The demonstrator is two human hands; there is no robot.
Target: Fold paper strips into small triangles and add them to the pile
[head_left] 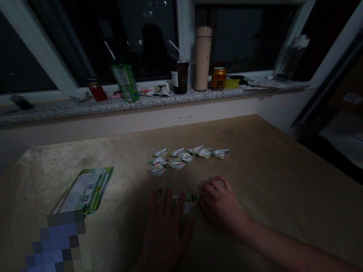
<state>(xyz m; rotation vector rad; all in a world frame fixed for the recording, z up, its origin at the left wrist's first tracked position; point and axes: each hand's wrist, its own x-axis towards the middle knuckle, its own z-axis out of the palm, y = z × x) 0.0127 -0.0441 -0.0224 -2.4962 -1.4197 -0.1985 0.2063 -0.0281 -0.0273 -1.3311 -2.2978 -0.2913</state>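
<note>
My left hand (163,225) lies flat on the brown tabletop (281,230), fingers stretched out and a little apart. Its index finger rests at the left end of a small white-and-green printed wrapper (188,203). At the wrapper's right end is my right hand (223,205), closed, its fingers curled with the tips against the wrapper; part of it is hidden under them. Just beyond the hands, several similar wrappers (177,163), folded into small pointed shapes, lie close together in loose rows.
To the left lies a flat stack of green-and-white printed packs (89,188), beside a blurred-out area. Behind the table, a granite sill (162,102) carries a green cup (125,81), a dark cup (180,76), a tall pink flask (202,58), an orange can (218,77) and a red jar (97,90).
</note>
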